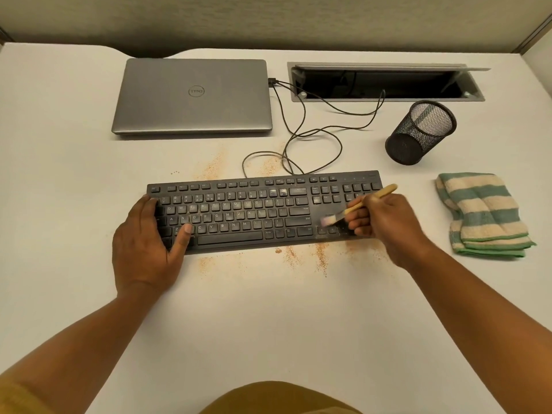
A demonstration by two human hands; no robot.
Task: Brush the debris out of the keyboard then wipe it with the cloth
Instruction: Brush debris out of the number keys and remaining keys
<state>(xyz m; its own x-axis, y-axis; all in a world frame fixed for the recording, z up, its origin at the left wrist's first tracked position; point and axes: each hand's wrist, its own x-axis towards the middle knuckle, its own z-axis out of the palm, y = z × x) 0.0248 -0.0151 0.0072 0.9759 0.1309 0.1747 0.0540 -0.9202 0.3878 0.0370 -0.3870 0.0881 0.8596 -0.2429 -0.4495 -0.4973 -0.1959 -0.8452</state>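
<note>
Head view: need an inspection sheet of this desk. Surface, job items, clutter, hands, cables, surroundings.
Surface: white desk; orange debris scattered behind and in front of the keyboard.
Job's things: keyboard dusty; brush bristles at the arrow-key area; cloth folded, right of the keyboard, untouched.
Clutter: closed laptop; mesh cup, looks empty.
Hands: left hand rests on the keyboard's left end; right hand grips the brush.
Cables: cable loops between keyboard, laptop and hatch.
Surroundings: open hatch; grey partition behind.
</note>
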